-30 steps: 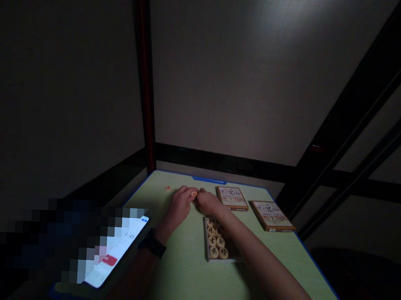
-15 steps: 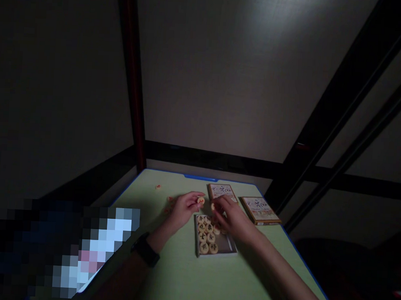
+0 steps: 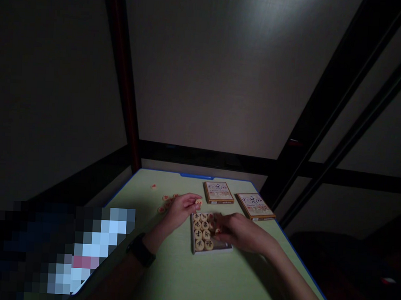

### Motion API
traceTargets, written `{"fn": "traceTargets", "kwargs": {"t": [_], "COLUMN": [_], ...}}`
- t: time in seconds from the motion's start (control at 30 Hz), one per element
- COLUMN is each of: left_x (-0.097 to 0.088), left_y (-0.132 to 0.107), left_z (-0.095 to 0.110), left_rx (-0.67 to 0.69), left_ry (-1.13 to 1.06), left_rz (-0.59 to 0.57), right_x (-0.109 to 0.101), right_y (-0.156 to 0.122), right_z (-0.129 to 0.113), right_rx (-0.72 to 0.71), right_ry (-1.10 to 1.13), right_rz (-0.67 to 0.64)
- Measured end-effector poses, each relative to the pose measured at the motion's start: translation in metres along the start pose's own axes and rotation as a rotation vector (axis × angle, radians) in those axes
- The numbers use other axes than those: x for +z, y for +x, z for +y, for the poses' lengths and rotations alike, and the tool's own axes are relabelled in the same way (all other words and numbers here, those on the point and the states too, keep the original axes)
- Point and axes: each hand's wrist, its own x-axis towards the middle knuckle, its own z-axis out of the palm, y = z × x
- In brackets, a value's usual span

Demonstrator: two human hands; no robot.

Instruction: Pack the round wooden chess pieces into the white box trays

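Between the fingertips of my left hand (image 3: 180,209) is a round wooden Chinese chess piece (image 3: 198,202) with a red character, just above the far left corner of a shallow open box (image 3: 194,251). Rows of pieces with black characters (image 3: 198,244) fill the left part of this box. My right hand (image 3: 241,231) reaches over the box's right part, its fingers closed round another red-marked piece (image 3: 218,232) low in the box. The fingers hide some of the pieces there. Several loose red-marked pieces (image 3: 165,198) lie beyond my left hand, partly covered by it.
Two flat printed boxes stand beyond the open box, one at the back (image 3: 218,193) and one by the right edge (image 3: 255,206). A single red piece (image 3: 153,186) lies far left on the green, blue-edged table (image 3: 180,274). A wall rises behind.
My right hand has come down and nearer with its piece, from above the far edge into the open box. My left hand still holds its piece in nearly the same place. The view has shifted slightly.
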Motion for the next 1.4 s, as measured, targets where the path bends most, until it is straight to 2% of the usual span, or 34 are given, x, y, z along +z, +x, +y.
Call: {"fn": "traceTargets", "kwargs": {"t": [0.23,0.43,0.67,1.2,1.4], "left_x": [-0.001,-0.002,-0.001,0.000,-0.002], "left_y": [0.001,0.000,0.002,0.000,0.001], "left_z": [-0.001,-0.001,-0.003,-0.001,-0.006], "left_rx": [-0.014,-0.008,0.008,-0.061,-0.063], "left_ry": [-0.025,-0.013,-0.004,-0.017,-0.012], "left_rz": [-0.004,-0.025,-0.035,-0.058,-0.112], "right_x": [0.010,0.005,0.009,0.013,0.014], "right_y": [0.003,0.001,0.002,0.007,0.005], "right_z": [-0.004,-0.011,-0.012,-0.015,-0.002], "right_rx": [0.088,0.145,0.109,0.072,0.032], "right_ry": [-0.034,-0.084,-0.147,-0.044,0.097], "right_rz": [-0.094,-0.164,-0.108,-0.020,0.053]}}
